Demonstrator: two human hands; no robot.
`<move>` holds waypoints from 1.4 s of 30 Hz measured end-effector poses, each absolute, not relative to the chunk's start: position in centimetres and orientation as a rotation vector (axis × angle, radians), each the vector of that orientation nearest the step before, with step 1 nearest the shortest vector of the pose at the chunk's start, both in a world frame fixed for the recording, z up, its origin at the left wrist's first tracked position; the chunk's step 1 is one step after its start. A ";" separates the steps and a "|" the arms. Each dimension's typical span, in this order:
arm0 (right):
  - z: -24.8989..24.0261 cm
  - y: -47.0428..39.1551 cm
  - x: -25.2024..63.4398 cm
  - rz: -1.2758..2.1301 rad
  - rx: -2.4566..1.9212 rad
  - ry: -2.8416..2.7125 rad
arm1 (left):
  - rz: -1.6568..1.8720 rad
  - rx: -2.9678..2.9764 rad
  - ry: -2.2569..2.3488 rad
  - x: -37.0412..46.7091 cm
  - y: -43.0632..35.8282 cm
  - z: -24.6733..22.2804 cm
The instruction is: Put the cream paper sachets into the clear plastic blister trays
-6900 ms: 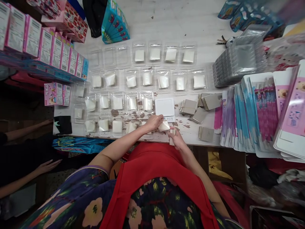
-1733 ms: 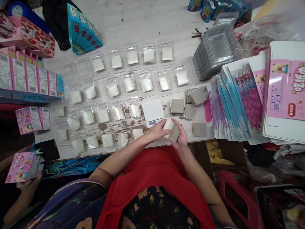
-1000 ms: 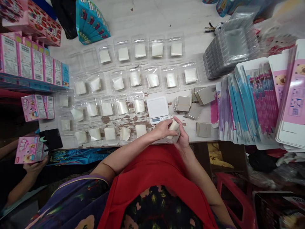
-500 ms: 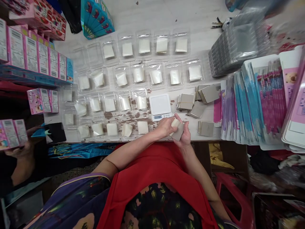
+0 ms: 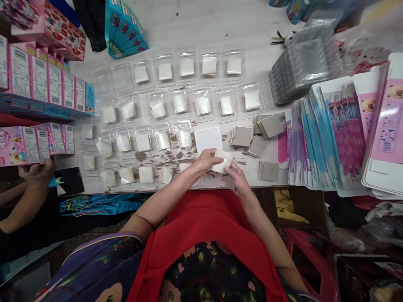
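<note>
Worn white table [image 5: 201,25] flaking brown, rows of clear trays [image 5: 122,79], left hand [image 5: 206,160] pinching a cream stack [image 5: 222,162] by the white scale [image 5: 208,138], right hand [image 5: 238,178] clasping the stack's corner and a grey card [image 5: 229,183], pink boxes [image 5: 38,84] crowding the left end

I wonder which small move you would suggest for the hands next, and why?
I would perhaps have the left hand lift the white bundle onto the white scale: that hand grips the bundle, the scale lies just beyond it with its visible surface bare, and the right hand is occupied with a grey card.
</note>
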State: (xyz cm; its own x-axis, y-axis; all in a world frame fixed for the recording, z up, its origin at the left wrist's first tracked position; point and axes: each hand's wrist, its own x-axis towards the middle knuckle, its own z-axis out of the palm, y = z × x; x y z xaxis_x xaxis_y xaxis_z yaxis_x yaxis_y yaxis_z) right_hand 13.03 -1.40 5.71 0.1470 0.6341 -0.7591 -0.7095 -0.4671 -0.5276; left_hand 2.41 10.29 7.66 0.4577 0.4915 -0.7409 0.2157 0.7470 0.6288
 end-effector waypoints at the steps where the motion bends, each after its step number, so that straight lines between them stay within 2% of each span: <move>1: 5.5 -1.5 12.9 1.546 -1.389 0.053 | 0.192 0.744 1.099 2.1 10.1 7.3; 6: 4.2 -2.0 13.0 1.342 -1.716 -0.348 | -0.003 0.870 1.024 0.3 9.8 5.8; 10: 3.9 -1.9 12.5 1.144 -1.859 -0.625 | -0.130 1.411 1.118 -0.3 10.4 5.3; 13: 4.1 -1.8 11.7 1.284 -1.800 -0.500 | -0.079 1.660 1.266 -0.4 12.2 4.9; 17: 4.2 -2.5 11.4 1.524 -1.664 -0.167 | -0.098 1.551 1.273 -0.6 16.4 4.0; 21: 4.0 -3.7 12.2 1.540 -1.656 -0.034 | -0.214 1.809 1.233 0.3 19.5 3.1; 27: 3.7 -4.6 12.5 1.520 -1.640 0.088 | -0.273 2.257 1.352 1.7 19.0 2.3; 35: 3.5 -5.4 12.7 1.545 -1.555 0.212 | 0.093 2.021 1.589 -3.1 18.0 3.7; 42: 3.1 -5.6 12.6 1.555 -1.459 0.377 | 0.104 1.819 1.527 -8.5 13.4 4.0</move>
